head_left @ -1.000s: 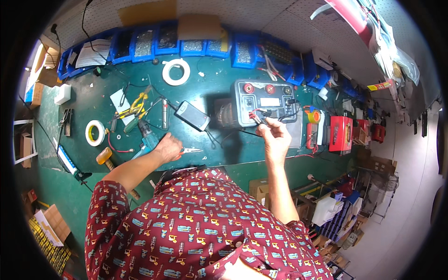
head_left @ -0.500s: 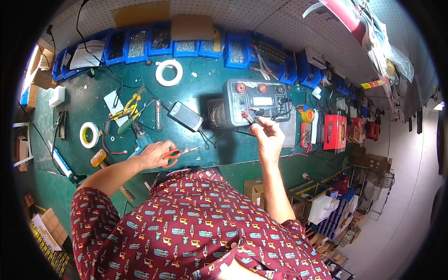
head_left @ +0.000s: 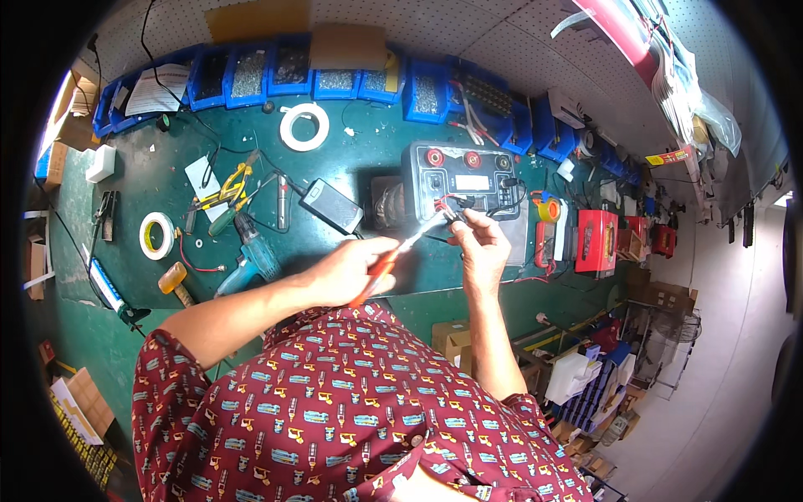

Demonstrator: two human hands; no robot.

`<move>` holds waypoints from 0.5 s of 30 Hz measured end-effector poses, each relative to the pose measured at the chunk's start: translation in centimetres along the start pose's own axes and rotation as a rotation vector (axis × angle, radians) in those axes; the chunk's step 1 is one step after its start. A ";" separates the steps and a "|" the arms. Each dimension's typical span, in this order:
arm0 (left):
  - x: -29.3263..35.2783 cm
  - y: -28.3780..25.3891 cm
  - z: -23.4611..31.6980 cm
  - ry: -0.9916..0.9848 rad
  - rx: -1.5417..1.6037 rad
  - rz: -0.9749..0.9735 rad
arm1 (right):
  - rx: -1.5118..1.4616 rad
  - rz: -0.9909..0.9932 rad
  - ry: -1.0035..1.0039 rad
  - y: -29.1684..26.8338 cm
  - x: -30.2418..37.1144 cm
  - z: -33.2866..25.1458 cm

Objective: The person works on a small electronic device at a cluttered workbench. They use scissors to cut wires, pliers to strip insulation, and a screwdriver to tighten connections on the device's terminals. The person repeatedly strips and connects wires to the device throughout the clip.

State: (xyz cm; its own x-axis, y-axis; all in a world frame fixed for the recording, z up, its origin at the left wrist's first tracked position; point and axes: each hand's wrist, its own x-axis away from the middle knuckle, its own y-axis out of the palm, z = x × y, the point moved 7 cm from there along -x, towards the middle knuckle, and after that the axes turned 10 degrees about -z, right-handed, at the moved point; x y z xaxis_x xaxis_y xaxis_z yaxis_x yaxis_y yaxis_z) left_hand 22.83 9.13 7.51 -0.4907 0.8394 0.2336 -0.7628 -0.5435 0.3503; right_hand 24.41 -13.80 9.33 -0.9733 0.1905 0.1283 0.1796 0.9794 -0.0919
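Note:
My left hand (head_left: pixel 345 272) is closed round a pair of pliers with orange handles (head_left: pixel 381 276). Their silver jaws point up and right, with the tips close to my right fingers. My right hand (head_left: pixel 485 251) pinches thin wire ends (head_left: pixel 452 214) at the front edge of a black box-shaped device (head_left: pixel 452 165). Red terminals, a small white display and a cable plugged in at the right show on its top. Whether the jaws touch the wires I cannot tell. A black power adapter (head_left: pixel 331 206) lies left of the device.
A teal cordless drill (head_left: pixel 253 258) lies near my left forearm, with a mallet (head_left: pixel 174 279) further left. Tape rolls (head_left: pixel 304 128) and hand tools (head_left: pixel 230 201) lie on the green bench. Blue bins (head_left: pixel 248 77) line the back; a red machine (head_left: pixel 597 240) stands right.
My left hand has moved right and slightly up, bringing the pliers from near the bench's front edge to my right fingers. My right hand stays at the wires.

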 end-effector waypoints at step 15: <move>-2.9 2.0 -0.5 0.001 0.035 -0.079 | -0.053 -0.040 -0.019 -0.2 -0.1 0.5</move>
State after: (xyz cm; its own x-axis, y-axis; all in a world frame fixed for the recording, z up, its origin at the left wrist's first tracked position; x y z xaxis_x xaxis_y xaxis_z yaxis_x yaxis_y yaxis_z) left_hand 22.51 5.59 7.12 -0.4297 0.8798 0.2033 -0.7839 -0.4752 0.3996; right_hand 24.35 -14.04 8.80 -0.9822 0.1507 0.1118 0.1478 0.9884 -0.0342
